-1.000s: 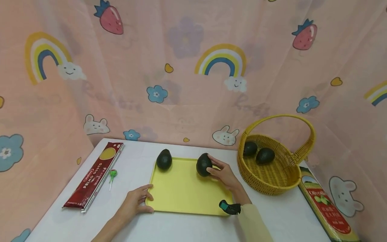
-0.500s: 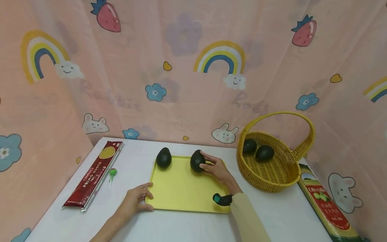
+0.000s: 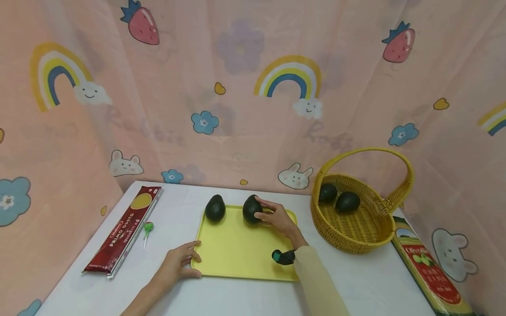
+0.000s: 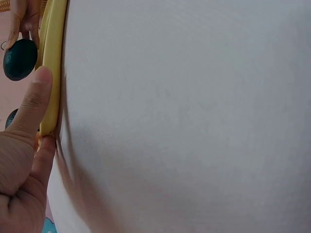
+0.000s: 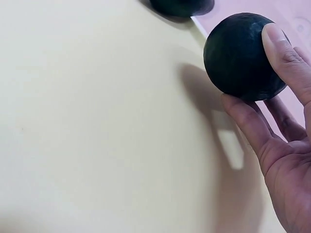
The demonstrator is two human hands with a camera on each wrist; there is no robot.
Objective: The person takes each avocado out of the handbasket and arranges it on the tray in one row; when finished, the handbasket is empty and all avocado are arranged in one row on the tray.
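A dark green avocado [image 3: 251, 210] is held in my right hand [image 3: 278, 221] over the back of the yellow tray [image 3: 241, 263]. In the right wrist view the thumb lies on one side of this avocado [image 5: 240, 58] and fingers on the other, with its shadow falling on the tray. Another avocado [image 3: 215, 209] rests at the tray's back left corner. My left hand [image 3: 175, 262] grips the front left corner, fingers on the left edge and thumb at the front edge. In the left wrist view that thumb [image 4: 33, 103] presses the tray's rim [image 4: 54, 63].
A yellow wicker basket [image 3: 334, 235] with a tall handle stands at the right, two avocados [image 3: 348, 202] inside. Beyond it lies an Olivoilà package [image 3: 428, 263]. On the left are a red spaghetti pack [image 3: 122, 232] and a green lollipop [image 3: 148, 227]. A patterned curtain [image 3: 237, 153] hangs behind.
My right hand has carried the avocado leftward along the back of the tray, closer to the other avocado. The left hand keeps its place at the tray corner.
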